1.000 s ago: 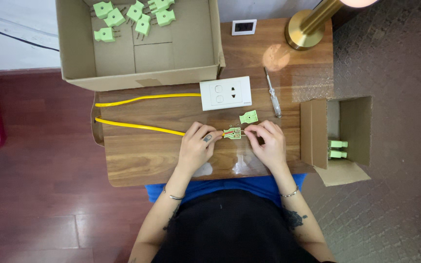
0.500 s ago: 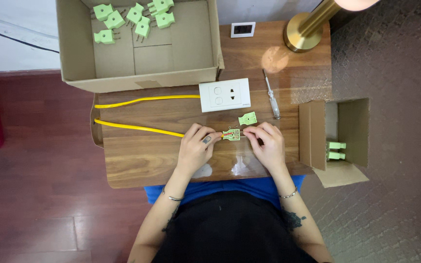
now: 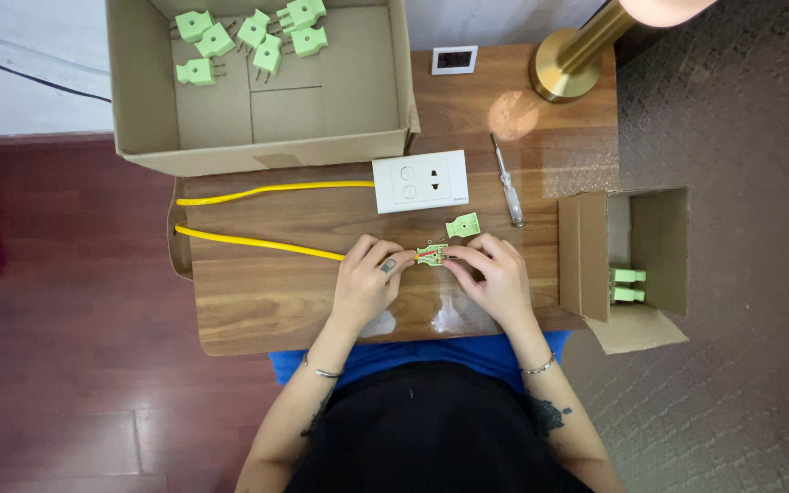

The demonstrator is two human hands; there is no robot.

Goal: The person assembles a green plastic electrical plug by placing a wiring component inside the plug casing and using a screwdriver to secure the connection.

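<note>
Dark red floorboards surround a small wooden table (image 3: pixel 257 310), seen from above, with a person seated at its near edge. Both hands meet at the table's middle over an opened green plug (image 3: pixel 432 255). The left hand (image 3: pixel 369 278) pinches the plug's left end, where the yellow cable (image 3: pixel 257 242) enters it, thumb and forefinger pressed together on it. The right hand (image 3: pixel 497 277) has its fingers curled inward, the fingertips closed on the plug's right end; exactly which fingers grip cannot be told. Small red and yellowish wire ends show inside the plug between the two hands.

Just beyond the hands lies a loose green plug cover (image 3: pixel 462 225), apart from the plug. Behind it sits a white wall socket plate (image 3: pixel 420 181), with the yellow cable looping from its left side out to the table's left edge and back. A screwdriver (image 3: pixel 508 193) lies just right of the plate. A brass lamp base (image 3: pixel 566 75) stands at the far right corner, and a small white-framed screen (image 3: pixel 454 59) near it. At the far side, a large open cardboard box (image 3: pixel 321 100) holds several green plugs (image 3: pixel 253 32). A smaller cardboard box (image 3: pixel 659 246) to the right holds two more green plugs (image 3: pixel 627 285).
</note>
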